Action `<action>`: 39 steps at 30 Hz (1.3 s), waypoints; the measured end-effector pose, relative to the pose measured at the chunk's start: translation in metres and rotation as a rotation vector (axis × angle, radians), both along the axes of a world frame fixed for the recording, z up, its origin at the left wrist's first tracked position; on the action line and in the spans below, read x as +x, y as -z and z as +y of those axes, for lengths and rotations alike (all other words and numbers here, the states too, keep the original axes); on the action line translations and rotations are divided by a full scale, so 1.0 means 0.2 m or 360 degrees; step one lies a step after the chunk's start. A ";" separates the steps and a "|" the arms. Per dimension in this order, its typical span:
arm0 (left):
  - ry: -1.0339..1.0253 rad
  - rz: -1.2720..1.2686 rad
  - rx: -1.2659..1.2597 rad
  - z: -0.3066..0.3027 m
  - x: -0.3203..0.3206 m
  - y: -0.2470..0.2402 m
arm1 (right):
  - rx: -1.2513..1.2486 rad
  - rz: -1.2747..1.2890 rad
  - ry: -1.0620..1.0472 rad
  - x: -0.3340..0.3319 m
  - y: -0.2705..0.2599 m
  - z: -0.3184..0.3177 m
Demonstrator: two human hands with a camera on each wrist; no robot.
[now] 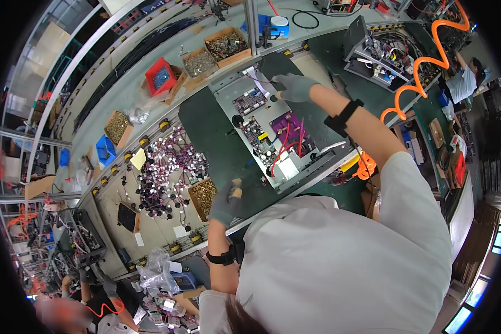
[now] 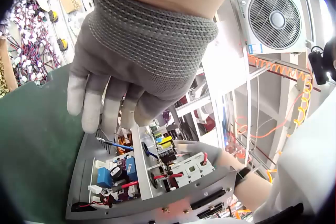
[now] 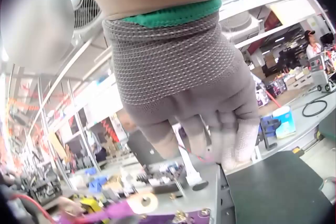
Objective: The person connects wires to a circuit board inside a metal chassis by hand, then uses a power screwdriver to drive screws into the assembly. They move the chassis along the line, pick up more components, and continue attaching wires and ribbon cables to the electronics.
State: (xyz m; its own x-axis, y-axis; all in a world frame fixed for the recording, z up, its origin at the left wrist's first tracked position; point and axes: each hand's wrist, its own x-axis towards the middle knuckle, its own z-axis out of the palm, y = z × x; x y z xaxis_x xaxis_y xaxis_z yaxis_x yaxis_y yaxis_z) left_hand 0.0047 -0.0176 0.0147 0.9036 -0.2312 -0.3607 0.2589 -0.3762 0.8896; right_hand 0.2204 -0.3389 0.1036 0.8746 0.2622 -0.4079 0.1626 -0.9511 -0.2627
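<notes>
An open metal chassis [image 1: 234, 89] lies on the dark green work surface, fitted with circuit boards. My gloved right hand [image 1: 295, 89] is over its far end, fingers bent around a thin red wire [image 3: 182, 144] beside a white ribbon cable [image 1: 259, 85]. Close by is a small circuit board [image 1: 250, 101]; nearer me sits a purple circuit board [image 1: 284, 123] with red leads. My gloved left hand [image 1: 226, 206] hangs loosely over the near-left table edge with nothing in it, next to a box of brass-coloured screws [image 1: 203, 196].
A heap of small wired connectors [image 1: 170, 167] covers the left side. Behind stand a red bin [image 1: 160, 77], a blue bin [image 1: 106, 149] and cardboard boxes of small hardware. At upper right are another open chassis [image 1: 364, 53] and an orange coiled hose [image 1: 431, 61]. Another person works at lower left.
</notes>
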 end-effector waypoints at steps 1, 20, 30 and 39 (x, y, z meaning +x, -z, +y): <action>-0.0008 -0.0040 0.0028 0.00 0.00 0.00 | 0.0004 -0.0163 0.0144 0.04 0.05 0.04; -0.0366 -0.0042 -0.0573 -0.53 0.98 -0.20 | 0.1234 0.0744 -0.0337 0.21 -0.02 0.08; -0.0219 -0.0043 0.0220 -0.62 1.27 -0.20 | 0.0739 -0.0045 0.0135 0.32 0.18 0.01; -0.0547 -0.0351 0.0666 -0.70 1.28 -0.25 | 0.0774 0.0113 0.0088 0.31 0.29 0.07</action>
State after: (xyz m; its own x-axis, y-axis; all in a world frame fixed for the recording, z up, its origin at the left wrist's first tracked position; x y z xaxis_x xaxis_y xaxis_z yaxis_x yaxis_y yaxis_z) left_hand 0.2597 -0.1571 0.0640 0.9656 0.2100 -0.1532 0.2538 -0.6346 0.7300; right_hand 0.2826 -0.3244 0.0458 0.8670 0.3912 -0.3087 0.0813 -0.7222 -0.6869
